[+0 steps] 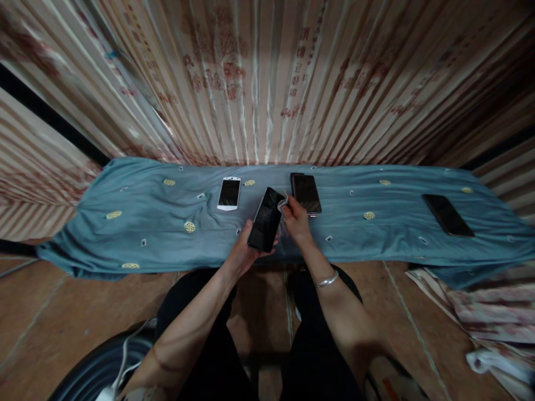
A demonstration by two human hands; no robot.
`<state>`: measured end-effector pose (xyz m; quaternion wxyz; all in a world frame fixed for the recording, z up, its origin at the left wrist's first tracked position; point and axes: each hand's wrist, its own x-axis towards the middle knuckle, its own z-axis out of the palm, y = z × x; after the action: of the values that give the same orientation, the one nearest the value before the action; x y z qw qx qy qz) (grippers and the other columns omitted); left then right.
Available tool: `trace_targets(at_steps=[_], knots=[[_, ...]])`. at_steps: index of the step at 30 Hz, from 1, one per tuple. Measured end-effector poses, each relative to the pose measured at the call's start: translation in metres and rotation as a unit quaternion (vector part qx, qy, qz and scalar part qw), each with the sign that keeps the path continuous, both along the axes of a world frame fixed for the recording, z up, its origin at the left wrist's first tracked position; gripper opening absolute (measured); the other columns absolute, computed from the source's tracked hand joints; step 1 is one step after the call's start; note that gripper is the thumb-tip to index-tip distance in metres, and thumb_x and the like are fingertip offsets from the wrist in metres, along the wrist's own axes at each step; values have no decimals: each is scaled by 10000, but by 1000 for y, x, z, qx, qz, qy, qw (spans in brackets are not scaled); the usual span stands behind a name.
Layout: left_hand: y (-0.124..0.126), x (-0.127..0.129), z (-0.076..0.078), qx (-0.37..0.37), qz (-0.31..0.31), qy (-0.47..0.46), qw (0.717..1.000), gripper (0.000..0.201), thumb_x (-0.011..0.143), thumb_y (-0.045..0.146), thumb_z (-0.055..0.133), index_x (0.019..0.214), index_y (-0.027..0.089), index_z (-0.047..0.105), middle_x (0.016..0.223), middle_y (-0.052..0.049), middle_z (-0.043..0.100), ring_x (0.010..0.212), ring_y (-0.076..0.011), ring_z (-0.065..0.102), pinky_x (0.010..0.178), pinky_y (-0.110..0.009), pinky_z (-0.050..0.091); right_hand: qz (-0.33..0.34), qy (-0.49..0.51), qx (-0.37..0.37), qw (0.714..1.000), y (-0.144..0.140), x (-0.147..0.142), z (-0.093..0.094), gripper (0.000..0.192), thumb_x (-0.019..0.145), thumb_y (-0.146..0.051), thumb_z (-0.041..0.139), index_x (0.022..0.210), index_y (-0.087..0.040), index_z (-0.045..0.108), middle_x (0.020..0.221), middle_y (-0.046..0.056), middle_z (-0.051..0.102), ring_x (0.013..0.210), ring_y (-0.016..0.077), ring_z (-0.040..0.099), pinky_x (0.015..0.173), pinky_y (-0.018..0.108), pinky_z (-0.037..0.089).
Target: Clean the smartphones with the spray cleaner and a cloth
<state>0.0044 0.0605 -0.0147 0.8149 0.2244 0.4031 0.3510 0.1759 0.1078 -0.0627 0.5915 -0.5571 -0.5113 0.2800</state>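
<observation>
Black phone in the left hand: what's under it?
The left hand cups the black phone from below; beneath lies the blue cloth. The palm and the phone's back are covered.

Blue cloth (146, 223) with yellow embroidered spots covers the bench, striped patterned curtain (267, 83) hanging behind its far edge. White phone (229, 193) lies left of centre near the far edge, a dark phone (307, 193) at the middle, another black phone (447, 214) well apart toward the right end. Crumpled fabric (489, 317) on the floor below the bench's right corner; white cable (123, 356) by a dark round object (96, 367) at lower left.
</observation>
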Motion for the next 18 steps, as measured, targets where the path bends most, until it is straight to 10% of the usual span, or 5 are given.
trace_targets(at_steps=[18], knots=[[-9,9,-16,43,-23,41,998,596,895,648,579,1091,104,719,942,-169,784,812,-254,748,673,-337,582,18,-275,92,957,-10,-4,13,516,992,-190,333,1468,-180,533,1471,117,597,1419,222,499,1238,489,361]])
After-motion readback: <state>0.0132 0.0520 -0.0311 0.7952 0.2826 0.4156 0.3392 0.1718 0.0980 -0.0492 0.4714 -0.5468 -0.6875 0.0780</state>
